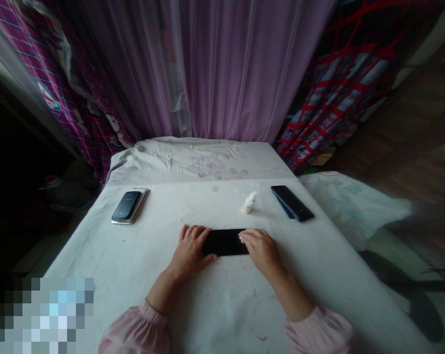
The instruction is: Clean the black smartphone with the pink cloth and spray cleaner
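Note:
A black smartphone [224,243] lies flat, long side across, on the white-covered table. My left hand [191,247] grips its left end, with the thumb at the near edge and the fingers at the far edge. Over the right end of the dark screen is my right hand [262,247], its fingers pinched on a small pale pink cloth or tissue [241,238], mostly hidden by the fingers. Just beyond the phone stands a small white spray bottle [249,202], upright and touched by neither hand.
Two stacked phones [126,206] lie at the left, and another dark pair [293,203] at the right. The white tablecloth [222,305] is rumpled at the far end, before a purple curtain [237,73]. A pale plastic bag [347,201] sits off the table's right side.

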Demonstrator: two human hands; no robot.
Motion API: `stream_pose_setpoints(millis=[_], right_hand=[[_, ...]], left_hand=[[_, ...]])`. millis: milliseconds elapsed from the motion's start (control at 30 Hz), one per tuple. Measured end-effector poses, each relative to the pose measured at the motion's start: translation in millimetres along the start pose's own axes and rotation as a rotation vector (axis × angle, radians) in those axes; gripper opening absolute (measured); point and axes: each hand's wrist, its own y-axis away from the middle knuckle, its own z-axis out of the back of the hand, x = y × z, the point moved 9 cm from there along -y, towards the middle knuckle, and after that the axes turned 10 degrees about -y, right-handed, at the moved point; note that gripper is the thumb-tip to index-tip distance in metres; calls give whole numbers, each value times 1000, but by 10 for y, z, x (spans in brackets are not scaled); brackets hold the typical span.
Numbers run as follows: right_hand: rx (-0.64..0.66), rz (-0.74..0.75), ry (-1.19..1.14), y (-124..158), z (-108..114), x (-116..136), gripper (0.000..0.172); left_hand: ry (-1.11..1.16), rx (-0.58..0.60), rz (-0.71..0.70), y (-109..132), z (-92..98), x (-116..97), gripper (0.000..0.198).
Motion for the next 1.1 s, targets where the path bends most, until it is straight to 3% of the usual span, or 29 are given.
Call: stream_pose_setpoints(millis=[200, 433, 533, 867, 1100], right_hand=[[-44, -16, 51, -220, -52, -97, 23], [-53, 45, -18, 268, 88, 63, 27], [-44, 37, -25, 345, 124, 91, 25], [-102, -38, 59, -155, 2, -118, 26], [-103, 12, -3, 235, 77, 36, 27]], left_hand=[[6, -30, 16, 20, 23, -3, 68], [-3, -37, 22, 29, 18, -7, 67], [-10, -23, 12, 21, 6, -5, 68], [2, -38, -6, 16, 17, -2, 66], [10, -78, -7, 34, 24, 3, 66]])
